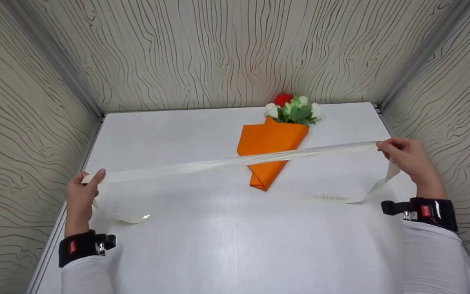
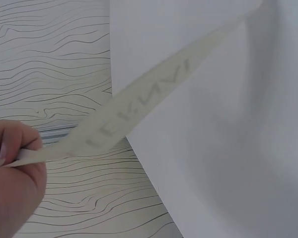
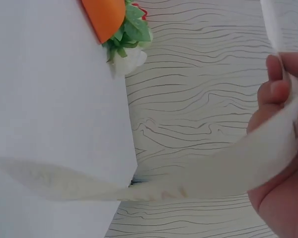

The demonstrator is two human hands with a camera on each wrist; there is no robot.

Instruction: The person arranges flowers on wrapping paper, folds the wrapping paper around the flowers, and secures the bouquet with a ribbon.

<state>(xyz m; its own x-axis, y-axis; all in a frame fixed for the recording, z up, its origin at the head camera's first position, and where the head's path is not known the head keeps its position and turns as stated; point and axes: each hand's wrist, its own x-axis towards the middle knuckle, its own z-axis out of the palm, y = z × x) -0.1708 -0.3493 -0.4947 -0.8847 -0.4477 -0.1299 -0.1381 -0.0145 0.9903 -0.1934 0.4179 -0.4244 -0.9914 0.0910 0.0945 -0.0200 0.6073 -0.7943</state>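
— Where's the ribbon on your feed?
— I see the long, flat cream ribbon with gold lettering (image 1: 202, 165) spanning the white rectangular desk (image 1: 227, 249) side to side, its right end slanting towards the back edge.
— And the grip?
— The bare left hand (image 1: 81, 198) pinches it over the left edge, the bare right hand (image 1: 410, 163) over the right. A loose tail trails from each.
— What does the move turn on?
— The crossing, I'd judge. The red-and-white flower bouquet in orange wrapping (image 1: 278, 136) lies right of centre, blooms at the back edge, folded tip frontward, its long axis steeply crossing the ribbon's. The right hand is nearer. I can't tell whether they touch.
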